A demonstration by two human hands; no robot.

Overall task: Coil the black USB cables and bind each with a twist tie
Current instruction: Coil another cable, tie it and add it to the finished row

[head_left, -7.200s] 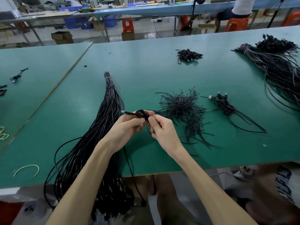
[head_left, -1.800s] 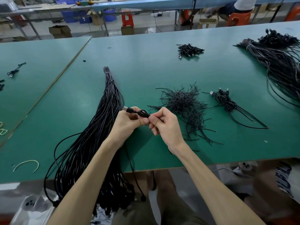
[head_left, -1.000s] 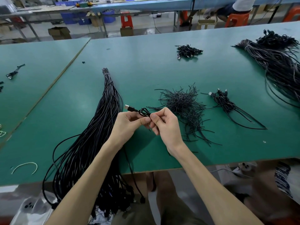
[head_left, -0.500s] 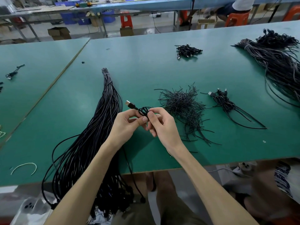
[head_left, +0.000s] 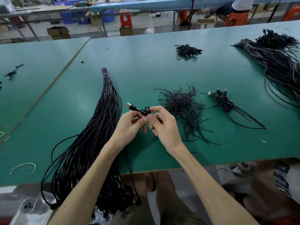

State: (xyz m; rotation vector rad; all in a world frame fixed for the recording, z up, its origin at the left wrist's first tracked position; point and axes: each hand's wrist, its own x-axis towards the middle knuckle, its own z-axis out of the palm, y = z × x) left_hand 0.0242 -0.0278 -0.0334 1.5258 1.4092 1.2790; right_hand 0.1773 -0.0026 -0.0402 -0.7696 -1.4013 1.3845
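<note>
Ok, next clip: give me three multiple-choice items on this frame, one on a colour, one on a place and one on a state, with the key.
1. The table top is:
A) white
B) green
C) red

2. The loose pile of twist ties lies:
A) on the floor
B) on a stool
C) on the table top, to the right of the right hand

3. The coiled cable is:
A) lying untouched
B) pinched by the left hand and the right hand
C) hanging off the edge

Key:
1 B, the bare surface is green.
2 C, the ties are spread on the green top just right of that hand.
3 B, fingers of both hands close on the coil, and its USB plug sticks out to the left.
</note>
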